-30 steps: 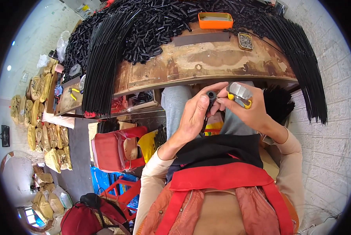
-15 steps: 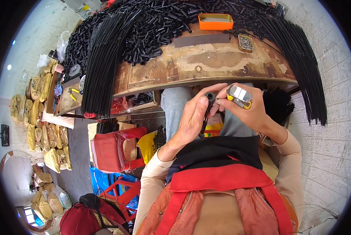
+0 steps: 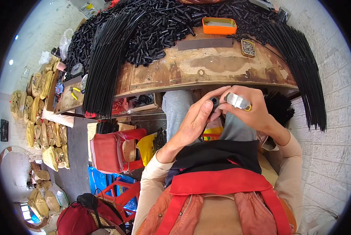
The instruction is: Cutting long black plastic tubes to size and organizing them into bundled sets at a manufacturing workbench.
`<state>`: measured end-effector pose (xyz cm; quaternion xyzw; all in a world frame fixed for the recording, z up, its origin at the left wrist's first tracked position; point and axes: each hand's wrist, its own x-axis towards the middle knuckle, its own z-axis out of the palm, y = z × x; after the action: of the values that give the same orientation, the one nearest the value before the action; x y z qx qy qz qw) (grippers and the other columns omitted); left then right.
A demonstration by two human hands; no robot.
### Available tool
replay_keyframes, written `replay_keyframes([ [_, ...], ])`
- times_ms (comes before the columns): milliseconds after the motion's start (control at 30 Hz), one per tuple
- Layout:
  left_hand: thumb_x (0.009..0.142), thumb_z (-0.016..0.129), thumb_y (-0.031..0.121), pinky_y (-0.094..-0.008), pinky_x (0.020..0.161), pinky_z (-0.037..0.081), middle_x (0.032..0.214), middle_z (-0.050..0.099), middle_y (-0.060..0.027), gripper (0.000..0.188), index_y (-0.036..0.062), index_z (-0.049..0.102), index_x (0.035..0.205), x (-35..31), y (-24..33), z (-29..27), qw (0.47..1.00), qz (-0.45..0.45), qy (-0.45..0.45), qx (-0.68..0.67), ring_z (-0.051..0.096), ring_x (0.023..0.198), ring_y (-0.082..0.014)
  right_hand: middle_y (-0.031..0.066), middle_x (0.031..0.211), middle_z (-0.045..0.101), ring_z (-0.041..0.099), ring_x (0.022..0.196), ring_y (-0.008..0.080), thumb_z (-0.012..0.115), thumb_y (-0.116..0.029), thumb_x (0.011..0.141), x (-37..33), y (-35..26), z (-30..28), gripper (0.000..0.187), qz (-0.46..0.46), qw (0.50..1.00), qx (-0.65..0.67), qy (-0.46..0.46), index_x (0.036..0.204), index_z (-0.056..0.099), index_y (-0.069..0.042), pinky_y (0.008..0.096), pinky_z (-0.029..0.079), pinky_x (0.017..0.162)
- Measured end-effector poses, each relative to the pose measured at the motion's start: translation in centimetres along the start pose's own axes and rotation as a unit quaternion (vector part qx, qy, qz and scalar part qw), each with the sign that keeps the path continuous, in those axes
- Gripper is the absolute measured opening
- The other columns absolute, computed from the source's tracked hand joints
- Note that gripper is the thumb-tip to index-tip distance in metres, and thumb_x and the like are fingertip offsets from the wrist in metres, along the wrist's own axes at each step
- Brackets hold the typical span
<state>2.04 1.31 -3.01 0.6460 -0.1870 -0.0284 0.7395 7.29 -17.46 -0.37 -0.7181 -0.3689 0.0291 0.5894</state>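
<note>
In front of my lap, just below the table's near edge, both hands come close together. My left hand [image 3: 195, 121] is closed around a black tubular piece [image 3: 215, 101], its round open end facing up beside the thumb. My right hand [image 3: 256, 105] grips a hand tool [image 3: 236, 100] with a broad silver metal head and a bit of yellow handle; its exact kind is unclear. The right fingertips meet the black piece from the right. Whatever lies between the fingertips is hidden.
The wooden table [image 3: 218, 72] carries heaped black tubular parts [image 3: 148, 47], an orange tin [image 3: 219, 26], a small tray of metal bits [image 3: 248, 48] and a dark strip [image 3: 205, 43]. Long black rods [image 3: 105, 66] drape over its edge. Yellow-handled pliers [image 3: 74, 93] and a red stool [image 3: 111, 152] are leftward.
The silver tool head has turned, its yellow handle now showing less. Both hands stay together on the black piece. The whole view has shifted slightly.
</note>
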Motion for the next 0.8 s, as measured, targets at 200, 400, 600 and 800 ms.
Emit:
replay_keyframes([
  [200, 0.106, 0.030, 0.042, -0.0210, 0.061, 0.030, 0.073, 0.043, 0.0028, 0.054, -0.0011, 0.044, 0.136, 0.3, -1.4, -0.3, 0.996, 0.010, 0.037, -0.077, 0.035, 0.066, -0.0068, 0.0080, 0.079, 0.064, 0.059, 0.069, 0.0150, 0.069, -0.012, 0.086, 0.1, -1.5, -0.4, 0.020, 0.062, 0.994, -0.086, 0.009, 0.099, 0.059, 0.000, 0.0305, 0.047, 0.062],
  [400, 0.102, 0.027, 0.054, -0.0216, 0.054, 0.028, 0.067, 0.042, 0.0029, 0.064, -0.0019, 0.056, 0.111, 1.1, -1.4, -0.9, 0.998, 0.009, 0.045, -0.029, 0.035, 0.059, -0.0060, 0.0069, 0.060, 0.051, 0.050, 0.051, 0.0121, 0.054, -0.016, 0.097, -3.7, -3.1, -2.3, 0.016, 0.228, 0.956, -0.137, -0.127, 0.102, 0.051, -0.001, 0.0284, 0.040, 0.050],
  [600, 0.102, 0.026, 0.056, -0.0203, 0.054, 0.027, 0.068, 0.045, 0.0036, 0.061, 0.0011, 0.053, 0.100, 0.9, -0.4, -0.3, 1.000, -0.023, 0.004, 0.019, 0.036, 0.062, -0.0039, 0.0081, 0.077, 0.065, 0.062, 0.066, 0.0118, 0.052, -0.018, 0.098, -3.1, -4.4, -2.6, 0.035, 0.297, 0.941, -0.018, -0.160, 0.128, 0.050, 0.000, 0.0248, 0.047, 0.060],
  [800, 0.101, 0.027, 0.058, -0.0206, 0.055, 0.027, 0.069, 0.045, 0.0034, 0.061, 0.0017, 0.051, 0.099, 0.6, -0.1, -0.4, 0.999, -0.019, -0.003, 0.028, 0.036, 0.063, -0.0045, 0.0049, 0.082, 0.067, 0.063, 0.075, 0.0093, 0.051, -0.025, 0.100, -1.2, -6.4, -4.7, 0.043, 0.338, 0.910, 0.002, -0.242, 0.136, 0.046, -0.002, 0.0246, 0.049, 0.065],
])
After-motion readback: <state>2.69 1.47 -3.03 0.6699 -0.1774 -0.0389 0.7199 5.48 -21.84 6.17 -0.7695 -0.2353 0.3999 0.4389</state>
